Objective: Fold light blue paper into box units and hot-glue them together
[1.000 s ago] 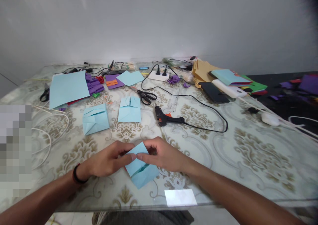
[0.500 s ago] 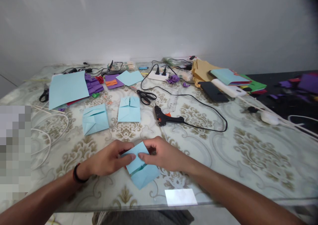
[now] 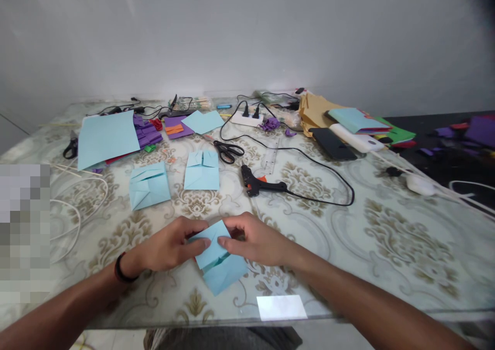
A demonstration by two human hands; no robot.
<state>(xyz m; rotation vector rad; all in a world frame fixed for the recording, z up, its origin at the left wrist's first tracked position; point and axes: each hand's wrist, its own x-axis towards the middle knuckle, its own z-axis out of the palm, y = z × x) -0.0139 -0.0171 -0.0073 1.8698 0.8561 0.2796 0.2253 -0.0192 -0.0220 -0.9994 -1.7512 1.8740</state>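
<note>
A folded light blue paper [image 3: 226, 273] is tilted between my hands near the front of the table. My left hand [image 3: 176, 244] grips its left edge, thumb on top and fingers underneath. From the right, my right hand [image 3: 257, 239] pinches the upper part, its thumb pressed on the paper near the other thumb. A slit-like fold runs across the piece below the thumbs. Farther back lie two similar folded papers, one on the left [image 3: 149, 186] and one nearer the middle [image 3: 201, 170]. The fingers beneath the paper are partly hidden.
A black glue gun [image 3: 261, 181] lies beyond my right hand, its cord looping to a white power strip [image 3: 246, 118]. Black-handled scissors [image 3: 229, 151] and a clear ruler [image 3: 271, 156] are behind it. Coloured paper [image 3: 108, 138] is stacked at left; a dark phone [image 3: 332, 144] sits at right.
Both hands keep hold of the folded paper in nearly the same place. My right thumb has slid slightly right, away from the left thumb.
</note>
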